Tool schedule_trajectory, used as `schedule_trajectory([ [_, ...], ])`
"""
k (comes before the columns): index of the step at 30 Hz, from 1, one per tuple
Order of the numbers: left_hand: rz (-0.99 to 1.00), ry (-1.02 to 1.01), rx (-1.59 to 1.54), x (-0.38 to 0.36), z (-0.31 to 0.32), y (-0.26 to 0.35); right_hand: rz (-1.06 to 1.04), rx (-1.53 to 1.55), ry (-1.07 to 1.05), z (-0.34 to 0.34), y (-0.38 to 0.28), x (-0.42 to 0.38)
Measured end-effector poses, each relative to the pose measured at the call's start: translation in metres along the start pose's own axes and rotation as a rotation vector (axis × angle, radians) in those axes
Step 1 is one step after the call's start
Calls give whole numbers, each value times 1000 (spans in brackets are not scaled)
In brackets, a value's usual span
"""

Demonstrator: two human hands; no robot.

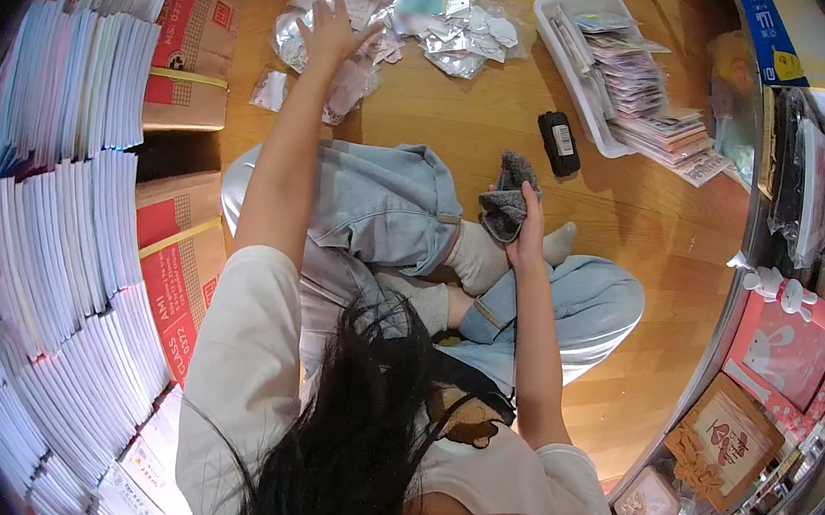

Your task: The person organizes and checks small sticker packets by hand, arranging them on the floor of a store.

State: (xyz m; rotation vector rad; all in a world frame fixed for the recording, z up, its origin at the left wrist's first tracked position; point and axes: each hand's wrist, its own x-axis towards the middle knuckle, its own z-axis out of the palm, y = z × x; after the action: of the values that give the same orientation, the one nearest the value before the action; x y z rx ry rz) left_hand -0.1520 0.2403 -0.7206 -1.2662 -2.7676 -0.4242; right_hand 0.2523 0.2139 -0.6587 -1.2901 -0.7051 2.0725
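Observation:
My left hand (330, 36) is stretched forward with its fingers spread, over the near left side of a heap of clear plastic packets (475, 41). Some packets hold pale or pinkish items, and one near the middle shows a teal patch. A single small packet (269, 90) lies apart, left of the heap. In front of my crossed legs, my right hand (530, 232) grips a dark grey fuzzy cloth (505, 203), which hangs folded above my sock. A black object with a white label (558, 144) rests on the floor beyond the cloth.
A white plastic basket (551, 53) holds rows of flat packets, some spilling over its right edge. Tall stacks of booklets (74, 81) and red-brown cardboard boxes (186, 118) line the left. Shelves on the right carry a pink bunny frame (785, 347) and a brown box (723, 441).

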Motion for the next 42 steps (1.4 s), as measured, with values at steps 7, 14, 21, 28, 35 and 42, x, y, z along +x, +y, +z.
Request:
schedule_trajectory([
  [7,258,161,-275,-5,10,50,-17,16,26,1,12,-6],
  [14,508,-2,-49,1,7,68,0,34,9,-2,17,-12],
  [21,313,-74,-504,-42,-57,83,-72,63,64,-17,36,-11],
  [28,-220,-744,-1883,-156,-76,93,-367,-2,121,3,23,-36],
  [35,-106,-734,-2207,-241,-155,125,-646,-170,46,22,-18,-98],
  [42,-362,-850,-2184,-311,-185,166,-1183,-1033,76,65,21,-151],
])
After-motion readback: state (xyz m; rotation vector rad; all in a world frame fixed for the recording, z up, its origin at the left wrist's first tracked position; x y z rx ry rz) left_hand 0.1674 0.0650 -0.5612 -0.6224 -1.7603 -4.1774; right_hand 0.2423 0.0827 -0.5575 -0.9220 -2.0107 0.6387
